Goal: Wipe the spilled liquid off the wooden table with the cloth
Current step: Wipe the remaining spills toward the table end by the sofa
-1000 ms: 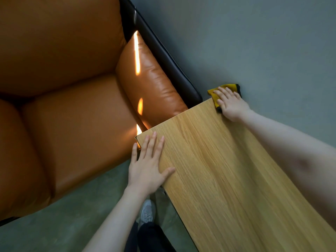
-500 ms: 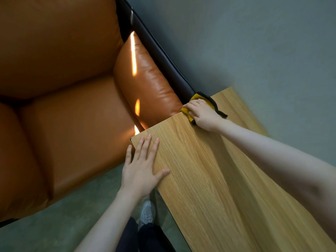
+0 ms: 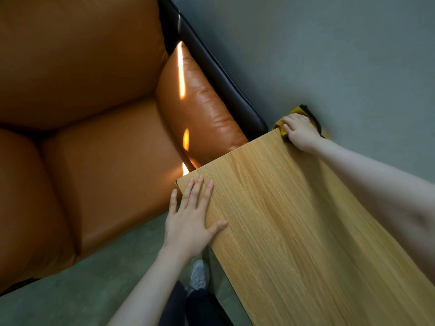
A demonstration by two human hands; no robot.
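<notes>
Yellow cloth (image 3: 297, 114) with a dark edge lay at the far corner of the wooden table (image 3: 294, 231), under the right hand (image 3: 300, 131), whose curled fingers gripped it against the tabletop. Flat and relaxed, holding nothing, the left hand (image 3: 191, 216) rested on the table's near-left corner, just beside an orange leather sofa (image 3: 94, 137). A grey shoe (image 3: 199, 274) showed below on the floor

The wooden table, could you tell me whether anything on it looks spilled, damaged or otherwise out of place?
Nothing stands out. The wooden table shows no visible puddle or damage. The right hand grips the yellow cloth at the far corner, partly over the edge. The left hand rests flat on the near corner.
</notes>
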